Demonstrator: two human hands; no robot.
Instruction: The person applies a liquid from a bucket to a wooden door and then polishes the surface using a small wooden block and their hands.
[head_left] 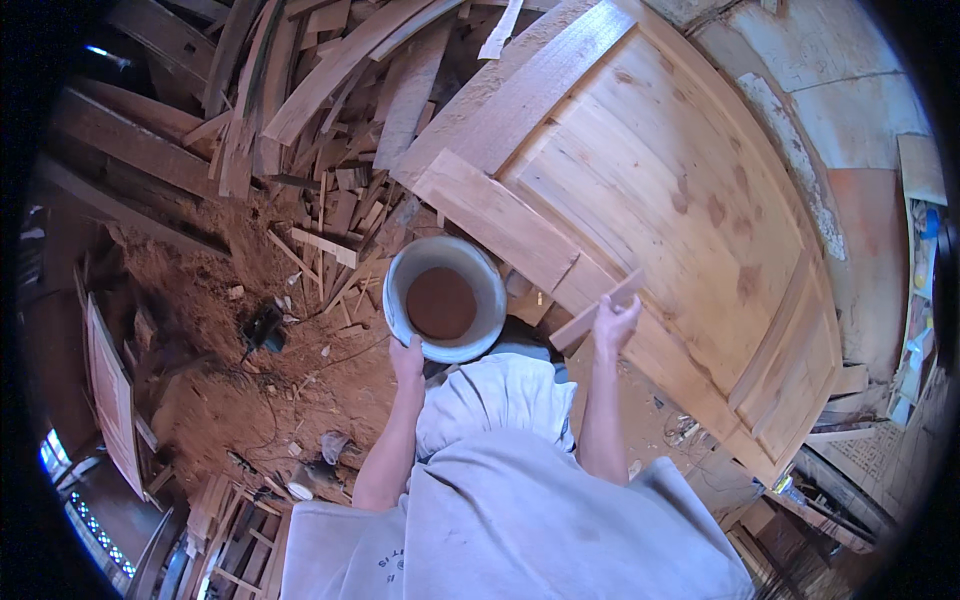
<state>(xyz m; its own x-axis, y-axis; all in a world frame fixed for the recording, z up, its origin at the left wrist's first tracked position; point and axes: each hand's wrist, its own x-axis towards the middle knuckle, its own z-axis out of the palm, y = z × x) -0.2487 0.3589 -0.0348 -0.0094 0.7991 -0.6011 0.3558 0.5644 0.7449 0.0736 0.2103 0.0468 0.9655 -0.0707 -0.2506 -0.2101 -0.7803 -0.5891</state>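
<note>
My left hand [407, 358] grips the near rim of a white bucket [400, 290] that holds reddish-brown powder or paste. My right hand [614, 323] is raised and closed on a short flat wooden stick [590, 313], which angles up to the right. The stick's far end lies against a large pale wooden panel door [660, 180] that leans or lies in front of me. The bucket sits just left of the door's lower rail. My light grey clothing fills the lower middle of the view.
A heap of wooden planks and offcuts [330, 90] spreads across the upper left. Sawdust covers the ground [220, 320], with a dark power tool [264, 328] and its cable on it. A plastered wall [850, 110] stands to the right. More wooden frames [112, 400] lie at the left.
</note>
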